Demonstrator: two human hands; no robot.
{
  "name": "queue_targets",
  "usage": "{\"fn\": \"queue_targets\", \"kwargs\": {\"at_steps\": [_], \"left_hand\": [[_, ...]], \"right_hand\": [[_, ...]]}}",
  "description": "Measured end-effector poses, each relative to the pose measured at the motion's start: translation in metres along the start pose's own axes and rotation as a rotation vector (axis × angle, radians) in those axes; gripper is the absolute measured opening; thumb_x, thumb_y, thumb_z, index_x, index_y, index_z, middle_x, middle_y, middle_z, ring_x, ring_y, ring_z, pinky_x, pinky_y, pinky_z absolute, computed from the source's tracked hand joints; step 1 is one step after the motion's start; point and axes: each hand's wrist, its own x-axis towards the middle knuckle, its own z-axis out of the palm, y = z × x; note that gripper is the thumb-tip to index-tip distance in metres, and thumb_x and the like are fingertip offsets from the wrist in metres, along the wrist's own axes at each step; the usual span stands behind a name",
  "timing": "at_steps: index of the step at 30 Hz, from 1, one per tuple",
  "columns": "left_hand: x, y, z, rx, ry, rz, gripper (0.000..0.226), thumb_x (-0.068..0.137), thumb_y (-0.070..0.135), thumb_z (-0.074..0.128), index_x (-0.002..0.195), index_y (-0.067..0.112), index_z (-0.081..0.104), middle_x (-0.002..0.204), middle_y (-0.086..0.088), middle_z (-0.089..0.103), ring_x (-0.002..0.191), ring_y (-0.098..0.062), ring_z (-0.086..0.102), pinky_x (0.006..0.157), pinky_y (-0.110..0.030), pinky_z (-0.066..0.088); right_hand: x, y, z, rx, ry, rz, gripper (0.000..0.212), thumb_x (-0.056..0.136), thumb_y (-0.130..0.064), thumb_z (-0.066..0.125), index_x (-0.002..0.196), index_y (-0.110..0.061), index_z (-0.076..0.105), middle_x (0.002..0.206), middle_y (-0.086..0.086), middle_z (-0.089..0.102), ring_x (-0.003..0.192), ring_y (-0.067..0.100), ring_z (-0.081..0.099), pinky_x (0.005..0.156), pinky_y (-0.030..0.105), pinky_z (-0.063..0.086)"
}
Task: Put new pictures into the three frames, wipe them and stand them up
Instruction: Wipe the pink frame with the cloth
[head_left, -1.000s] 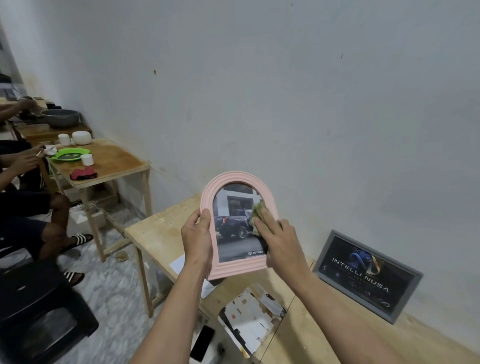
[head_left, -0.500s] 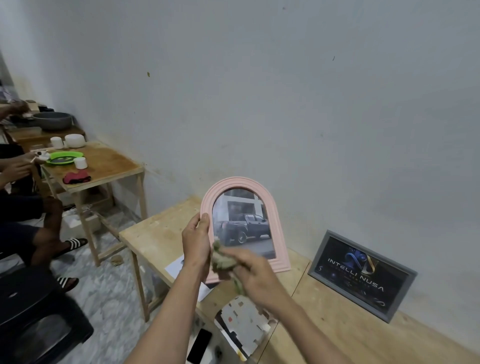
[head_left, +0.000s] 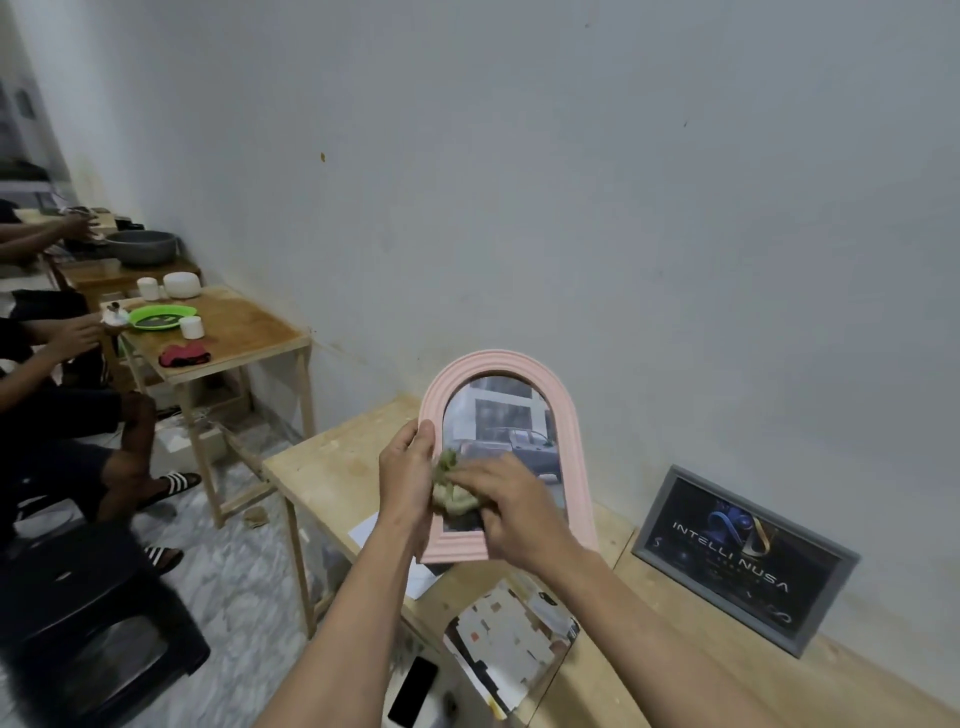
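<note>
My left hand (head_left: 406, 475) grips the left edge of a pink arched frame (head_left: 574, 447), held upright above the wooden table (head_left: 332, 467). The frame shows a picture of a dark pickup truck before a white building. My right hand (head_left: 511, 506) holds a crumpled green cloth (head_left: 451, 496) and presses it against the lower left of the glass. A grey rectangular frame (head_left: 743, 556) with a dark logo picture leans against the wall at the right. A printed sheet with coloured blocks (head_left: 511, 644) lies on the table's near edge.
A black phone (head_left: 414, 691) lies below the table edge. White paper (head_left: 366, 532) sits under the pink frame. To the left stand other wooden tables (head_left: 234, 332) with a green plate, white cups and a red cloth, where seated people work. A black chair (head_left: 93, 623) is at the lower left.
My right hand with the cloth moved from the right side of the glass down and across to its lower left. The frame stays in my left hand, slightly shifted.
</note>
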Motion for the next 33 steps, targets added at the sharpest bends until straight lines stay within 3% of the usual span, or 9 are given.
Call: {"fn": "queue_targets", "kwargs": {"at_steps": [3, 8, 12, 14, 18, 20, 25, 29, 33], "left_hand": [[0.001, -0.004, -0.005, 0.114, 0.020, 0.049, 0.025, 0.101, 0.026, 0.051, 0.093, 0.017, 0.073, 0.091, -0.008, 0.074, 0.085, -0.025, 0.066, 0.077, -0.039, 0.054], [-0.001, -0.018, -0.005, 0.182, 0.010, 0.004, 0.029, 0.095, 0.038, 0.055, 0.104, 0.018, 0.074, 0.102, -0.004, 0.074, 0.100, -0.031, 0.068, 0.094, -0.051, 0.055], [-0.002, -0.012, -0.009, 0.219, 0.000, 0.020, 0.031, 0.099, 0.036, 0.054, 0.115, 0.015, 0.070, 0.110, -0.003, 0.072, 0.102, -0.024, 0.067, 0.095, -0.044, 0.054], [-0.001, -0.007, -0.009, 0.236, -0.006, 0.055, 0.030, 0.101, 0.032, 0.051, 0.116, 0.013, 0.069, 0.111, -0.003, 0.072, 0.102, -0.022, 0.066, 0.089, -0.035, 0.053], [-0.013, -0.008, 0.001, 0.237, -0.105, 0.096, 0.025, 0.102, 0.029, 0.050, 0.109, 0.017, 0.072, 0.100, 0.001, 0.074, 0.092, -0.016, 0.069, 0.077, -0.029, 0.053], [-0.022, -0.008, 0.014, 0.215, -0.142, 0.106, 0.024, 0.102, 0.027, 0.051, 0.107, 0.018, 0.073, 0.100, 0.002, 0.075, 0.092, -0.014, 0.069, 0.079, -0.027, 0.055], [-0.015, -0.010, 0.014, 0.067, -0.072, 0.054, 0.022, 0.096, 0.026, 0.057, 0.098, 0.014, 0.075, 0.100, -0.009, 0.076, 0.097, -0.026, 0.069, 0.093, -0.045, 0.054], [0.004, -0.010, -0.021, 0.078, 0.005, 0.035, 0.025, 0.095, 0.036, 0.059, 0.105, 0.018, 0.074, 0.103, -0.004, 0.076, 0.101, -0.027, 0.070, 0.092, -0.045, 0.057], [0.008, -0.023, -0.038, 0.128, -0.021, 0.033, 0.037, 0.091, 0.046, 0.057, 0.114, 0.021, 0.072, 0.109, -0.002, 0.076, 0.104, -0.028, 0.070, 0.096, -0.055, 0.054]], "right_hand": [[-0.020, -0.001, -0.001, 0.002, -0.205, -0.026, 0.052, 0.074, 0.004, 0.053, 0.118, -0.020, 0.068, 0.121, -0.005, 0.067, 0.104, 0.017, 0.053, 0.097, 0.035, 0.042], [-0.030, 0.007, -0.026, -0.058, -0.341, 0.035, 0.046, 0.081, -0.002, 0.056, 0.119, -0.028, 0.065, 0.115, -0.010, 0.064, 0.104, 0.011, 0.048, 0.089, 0.027, 0.041], [-0.041, 0.027, -0.055, -0.210, -0.455, 0.148, 0.030, 0.087, -0.016, 0.060, 0.110, -0.033, 0.067, 0.102, -0.012, 0.066, 0.096, 0.009, 0.053, 0.085, 0.032, 0.050], [-0.035, 0.036, -0.073, -0.057, -0.352, 0.278, 0.034, 0.087, -0.006, 0.056, 0.110, -0.027, 0.070, 0.100, -0.010, 0.066, 0.096, 0.012, 0.057, 0.088, 0.037, 0.052], [0.010, 0.053, -0.092, 0.180, 0.288, 0.317, 0.053, 0.083, 0.011, 0.052, 0.125, -0.019, 0.065, 0.122, -0.007, 0.063, 0.114, 0.010, 0.053, 0.105, 0.032, 0.041], [0.034, 0.051, -0.084, 0.164, 0.343, 0.278, 0.064, 0.077, 0.012, 0.047, 0.131, -0.020, 0.060, 0.140, -0.005, 0.053, 0.131, 0.012, 0.045, 0.115, 0.029, 0.030], [0.009, 0.025, -0.012, 0.028, -0.016, 0.020, 0.068, 0.084, -0.006, 0.051, 0.146, -0.030, 0.035, 0.155, -0.014, 0.023, 0.147, 0.013, 0.014, 0.122, 0.031, 0.001], [-0.044, 0.023, 0.023, 0.074, -0.200, -0.122, 0.067, 0.085, 0.004, 0.051, 0.144, -0.026, 0.039, 0.155, -0.010, 0.028, 0.148, 0.008, 0.013, 0.123, 0.038, 0.008], [-0.034, 0.024, 0.002, 0.306, -0.194, 0.046, 0.062, 0.086, 0.006, 0.047, 0.139, -0.027, 0.048, 0.148, -0.014, 0.039, 0.145, 0.005, 0.021, 0.123, 0.035, 0.010]]}}
